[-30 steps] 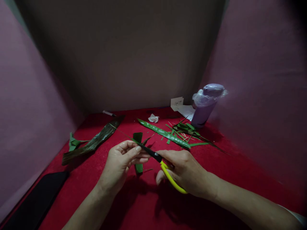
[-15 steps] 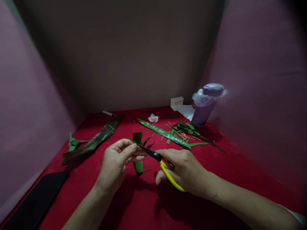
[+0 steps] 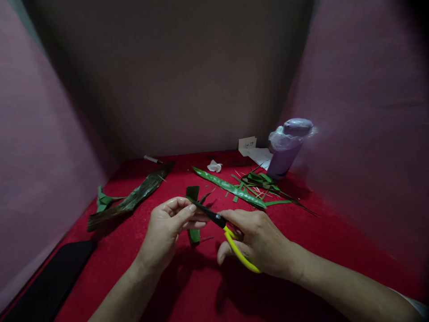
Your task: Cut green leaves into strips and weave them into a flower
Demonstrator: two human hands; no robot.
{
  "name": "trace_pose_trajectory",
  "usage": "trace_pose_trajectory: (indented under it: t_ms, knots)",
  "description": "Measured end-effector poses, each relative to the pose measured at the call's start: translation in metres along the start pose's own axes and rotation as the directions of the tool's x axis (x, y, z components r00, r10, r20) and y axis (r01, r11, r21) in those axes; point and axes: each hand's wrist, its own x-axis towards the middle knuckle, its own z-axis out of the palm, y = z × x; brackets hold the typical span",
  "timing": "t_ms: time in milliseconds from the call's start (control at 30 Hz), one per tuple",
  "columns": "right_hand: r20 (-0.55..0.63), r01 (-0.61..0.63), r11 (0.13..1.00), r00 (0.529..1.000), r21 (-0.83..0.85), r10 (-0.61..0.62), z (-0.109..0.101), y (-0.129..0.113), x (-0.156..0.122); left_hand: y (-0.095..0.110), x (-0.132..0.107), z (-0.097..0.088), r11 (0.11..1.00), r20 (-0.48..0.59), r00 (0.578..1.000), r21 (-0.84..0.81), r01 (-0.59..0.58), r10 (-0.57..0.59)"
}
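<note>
One thin leaf strip (image 3: 190, 199), well in from the red table's (image 3: 120, 250) far edge, pinched in left hand (image 3: 167, 225), reaching farther out than half a second ago; scissors (image 3: 218, 217) gripped in right hand (image 3: 259, 237), apparently mid-cut.

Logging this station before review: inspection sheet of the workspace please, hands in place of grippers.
Surface: red tabletop, strewn with leaf pieces.
Job's things: yellow-handled scissors; thin leaf strip at the blades; green leaf piece partly hidden by fingers.
Clutter: long green leaf, leaf scraps, dark leaf, crumpled white piece, purple container with clear plastic around its upper part, black object.
Hands: left hand pinches the strip; right hand holds the scissors.
Cables: none clearly made out.
Surroundings: pinkish side walls, dark back wall; dim light.
</note>
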Motion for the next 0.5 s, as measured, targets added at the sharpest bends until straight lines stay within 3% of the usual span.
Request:
trace_pose_trajectory:
  t_ms: [367, 500]
  knots:
    - [0.018, 0.006, 0.996, 1.0, 0.089, -0.008, 0.0046, 0.0057, -0.0006, -0.002, -0.001, -0.0026, 1.0, 0.002, 1.0, 0.009, -0.004, 0.004]
    - [0.016, 0.004, 0.998, 1.0, 0.067, -0.005, 0.0053, 0.0065, -0.0006, -0.0006, 0.0013, -0.002, 0.999, -0.051, 0.998, -0.023, -0.022, 0.021]
